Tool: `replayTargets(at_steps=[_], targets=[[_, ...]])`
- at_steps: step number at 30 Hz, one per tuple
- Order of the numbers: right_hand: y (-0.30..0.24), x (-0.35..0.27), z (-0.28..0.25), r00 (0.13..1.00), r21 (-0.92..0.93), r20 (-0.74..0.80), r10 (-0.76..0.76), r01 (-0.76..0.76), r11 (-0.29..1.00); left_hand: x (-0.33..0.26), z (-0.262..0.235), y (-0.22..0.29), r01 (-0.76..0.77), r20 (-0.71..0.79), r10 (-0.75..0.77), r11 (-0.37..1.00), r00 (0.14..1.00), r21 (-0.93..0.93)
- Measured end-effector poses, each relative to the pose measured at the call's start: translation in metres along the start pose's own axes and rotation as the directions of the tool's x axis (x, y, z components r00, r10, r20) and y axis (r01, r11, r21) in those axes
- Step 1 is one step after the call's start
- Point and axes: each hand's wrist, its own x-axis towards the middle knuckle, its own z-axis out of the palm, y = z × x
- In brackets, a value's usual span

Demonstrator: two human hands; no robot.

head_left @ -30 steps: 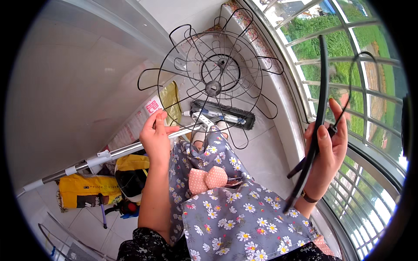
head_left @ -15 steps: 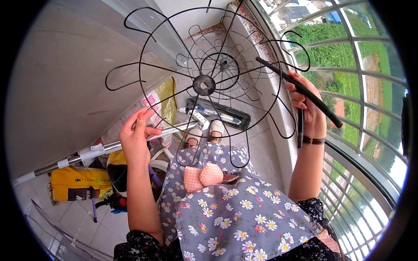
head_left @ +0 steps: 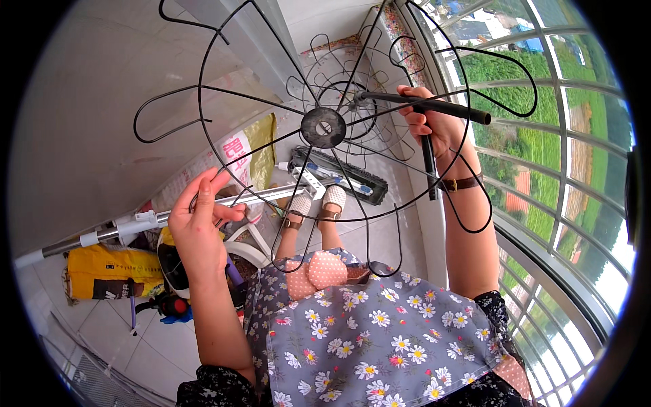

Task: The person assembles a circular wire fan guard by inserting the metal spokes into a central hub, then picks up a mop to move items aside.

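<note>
A round black wire rack tier (head_left: 323,127), with looped wires round its rim and a disc hub, hangs in front of me. My left hand (head_left: 198,220) pinches its wire at the lower left. Behind the wires, my right hand (head_left: 434,122) grips two black tubes. One long black tube (head_left: 454,108) lies nearly level, its far end overlapping the centre of a similar lower tier. The other black tube (head_left: 429,166) points down from the palm. That lower wire tier (head_left: 333,84) stands near the floor in the far corner, partly hidden by the upper one.
A flat mop (head_left: 339,175) with a silver pole lies ahead of my feet. Sacks (head_left: 259,146) lean on the left wall; a yellow bag (head_left: 112,275) and tools lie lower left. A barred window (head_left: 556,129) and ledge run along the right.
The right hand has moved left and up with the tubes, bringing the long one over the lower tier's centre. The upper tier looks larger and closer.
</note>
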Motion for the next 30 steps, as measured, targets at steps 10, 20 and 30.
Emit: replayTargets(at_steps=[10, 20, 30], targets=[[0.011, 0.009, -0.005, 0.992, -0.061, -0.122, 0.014, -0.021, 0.998, -0.009, -0.002, 0.001, -0.004, -0.028, 0.004, 1.000, 1.000, 0.006], [0.019, 0.011, -0.014, 0.990, -0.072, -0.139, 0.020, -0.030, 0.997, -0.014, -0.014, -0.006, 0.017, -0.022, -0.017, 1.000, 1.000, -0.003], [0.024, 0.021, -0.023, 0.994, -0.155, -0.109, 0.015, -0.032, 0.987, -0.007, -0.015, -0.009, 0.019, -0.014, -0.020, 1.000, 1.000, -0.005]])
